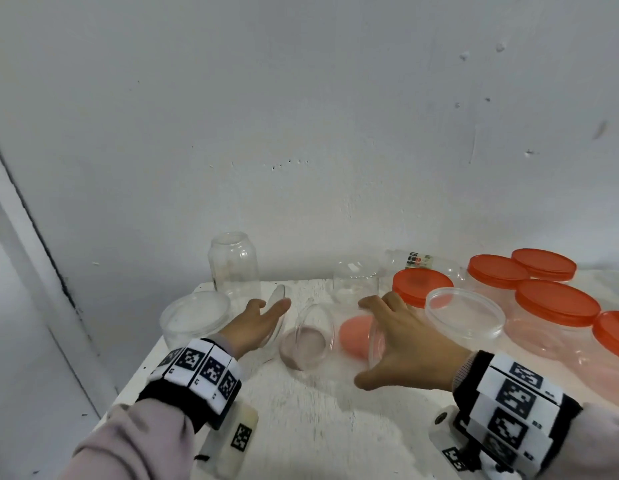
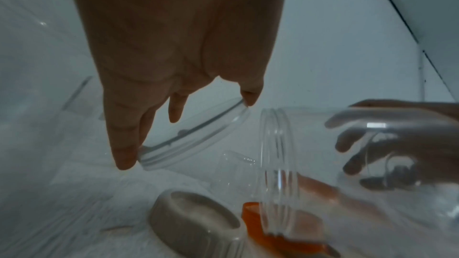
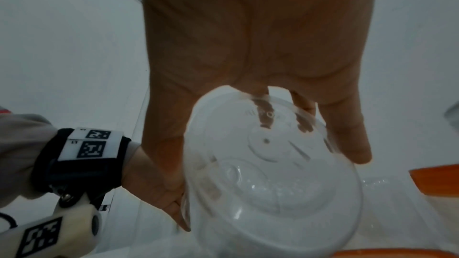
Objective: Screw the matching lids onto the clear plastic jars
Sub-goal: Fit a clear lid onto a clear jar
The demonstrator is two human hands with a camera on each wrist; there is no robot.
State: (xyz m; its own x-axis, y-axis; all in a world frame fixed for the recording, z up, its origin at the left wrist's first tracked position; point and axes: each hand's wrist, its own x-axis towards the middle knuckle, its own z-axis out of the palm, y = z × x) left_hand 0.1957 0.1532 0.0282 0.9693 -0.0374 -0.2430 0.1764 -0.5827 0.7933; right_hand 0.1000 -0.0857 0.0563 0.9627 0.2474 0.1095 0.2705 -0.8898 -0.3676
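White table [image 1: 335, 427], left hand [image 1: 256, 323] pinching clear lid [image 2: 193, 134], right hand [image 1: 405, 341] gripping tilted clear jar [image 3: 273, 174]; bottle label [image 1: 418, 260] unreadable.

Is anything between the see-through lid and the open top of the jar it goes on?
Nothing visible. The left hand holds the clear round plastic lid tilted, the right hand holds the clear plastic jar on its side, and only open air lies between lid and jar mouth.

Clear lid [image 1: 278, 315]: colourless, in left hand [image 1: 252, 327] grip. Clear jar [image 1: 339, 336]: colourless, in right hand [image 1: 405, 341] grip. Pink lid [image 1: 356, 336]: beneath the gripped jar. Orange-red lids [image 1: 422, 285]: right of the grip. Wristbands [image 1: 197, 368]: black-and-white square codes.
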